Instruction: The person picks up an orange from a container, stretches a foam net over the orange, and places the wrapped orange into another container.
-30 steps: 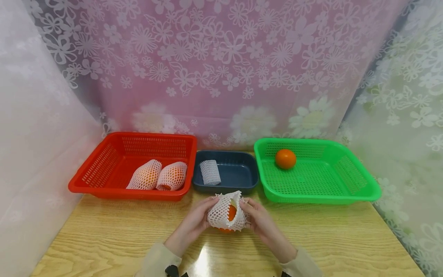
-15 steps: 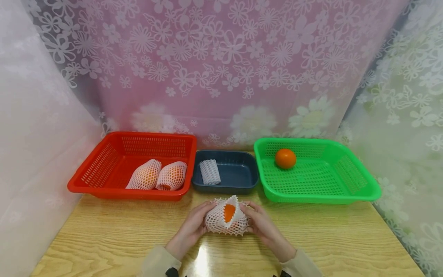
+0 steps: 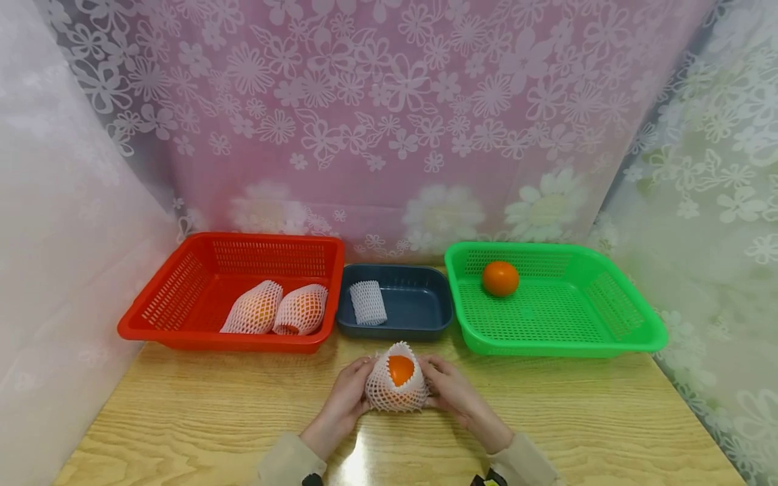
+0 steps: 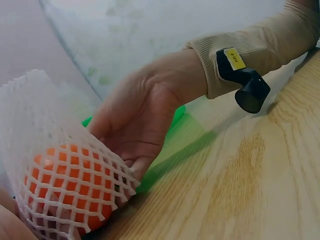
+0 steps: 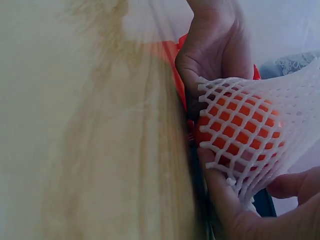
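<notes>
White foam net [image 3: 395, 401] sits round an orange fruit [image 3: 400, 370], which shows through the open end. The left hand [image 3: 344, 398] and right hand [image 3: 454, 391] hold its two sides, fingers bent round it and partly hidden. It is between the hands, near the blue tray [image 3: 419, 309] on the wooden table [image 3: 243, 405]

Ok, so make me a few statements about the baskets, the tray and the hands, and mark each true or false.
The left hand and right hand hold the foam sleeve. True.
The green basket holds three fruits. False: the green basket has one bare fruit.
Two sleeved fruits lie in the red basket. True.
The blue tray is empty. False: white netting lies in the blue tray.
The blue tray stands between the baskets. True.
</notes>
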`<act>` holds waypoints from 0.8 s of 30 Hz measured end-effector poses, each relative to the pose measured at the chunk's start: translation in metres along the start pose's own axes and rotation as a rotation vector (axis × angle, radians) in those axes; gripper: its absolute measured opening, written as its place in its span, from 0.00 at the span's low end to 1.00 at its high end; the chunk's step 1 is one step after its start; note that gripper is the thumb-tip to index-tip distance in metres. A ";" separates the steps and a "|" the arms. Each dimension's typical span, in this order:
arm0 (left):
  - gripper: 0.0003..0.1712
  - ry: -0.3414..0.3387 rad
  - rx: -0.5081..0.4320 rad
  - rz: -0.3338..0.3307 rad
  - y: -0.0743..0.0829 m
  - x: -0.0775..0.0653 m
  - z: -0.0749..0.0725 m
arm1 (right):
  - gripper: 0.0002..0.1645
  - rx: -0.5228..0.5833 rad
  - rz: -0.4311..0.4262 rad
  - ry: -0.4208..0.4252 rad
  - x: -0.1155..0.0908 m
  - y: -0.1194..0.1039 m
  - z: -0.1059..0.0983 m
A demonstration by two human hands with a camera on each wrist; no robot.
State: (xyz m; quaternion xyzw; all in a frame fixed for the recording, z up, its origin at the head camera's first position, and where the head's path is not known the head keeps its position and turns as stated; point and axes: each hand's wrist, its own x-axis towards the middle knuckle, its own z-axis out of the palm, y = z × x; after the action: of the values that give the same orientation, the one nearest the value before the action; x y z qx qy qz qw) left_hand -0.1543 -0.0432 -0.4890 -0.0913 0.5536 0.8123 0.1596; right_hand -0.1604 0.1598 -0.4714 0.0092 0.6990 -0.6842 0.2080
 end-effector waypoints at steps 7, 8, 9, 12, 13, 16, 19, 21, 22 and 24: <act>0.14 0.017 0.011 0.059 0.005 -0.001 0.010 | 0.49 0.066 0.015 -0.133 0.001 -0.007 0.002; 0.15 0.026 0.018 0.066 0.006 -0.001 0.012 | 0.50 0.080 0.016 -0.158 0.001 -0.008 0.002; 0.15 0.035 0.023 0.071 0.007 -0.001 0.013 | 0.49 0.090 0.012 -0.174 0.001 -0.009 0.002; 0.16 0.056 0.035 0.088 0.010 0.000 0.017 | 0.47 0.108 -0.001 -0.192 0.001 -0.012 0.002; 0.18 0.059 0.034 0.094 0.011 0.000 0.019 | 0.46 0.116 -0.010 -0.197 0.001 -0.012 0.001; 0.22 0.043 0.028 0.113 0.011 -0.001 0.021 | 0.44 0.137 -0.036 -0.225 -0.001 -0.015 0.001; 0.22 -0.002 0.000 0.131 0.009 -0.001 0.022 | 0.41 0.170 -0.068 -0.280 -0.004 -0.019 0.000; 0.21 -0.041 -0.024 0.135 0.008 -0.001 0.023 | 0.39 0.203 -0.082 -0.307 -0.006 -0.021 -0.001; 0.20 -0.060 -0.034 0.135 0.008 -0.001 0.023 | 0.38 0.217 -0.086 -0.315 -0.007 -0.022 -0.001; 0.17 -0.099 -0.051 0.127 0.008 -0.001 0.024 | 0.37 0.228 -0.093 -0.316 -0.008 -0.024 -0.001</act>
State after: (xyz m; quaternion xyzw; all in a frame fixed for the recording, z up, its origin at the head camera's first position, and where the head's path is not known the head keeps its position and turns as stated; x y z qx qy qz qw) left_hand -0.1552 -0.0239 -0.4724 -0.0198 0.5290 0.8380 0.1324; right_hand -0.1603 0.1611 -0.4459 -0.1074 0.5753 -0.7606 0.2809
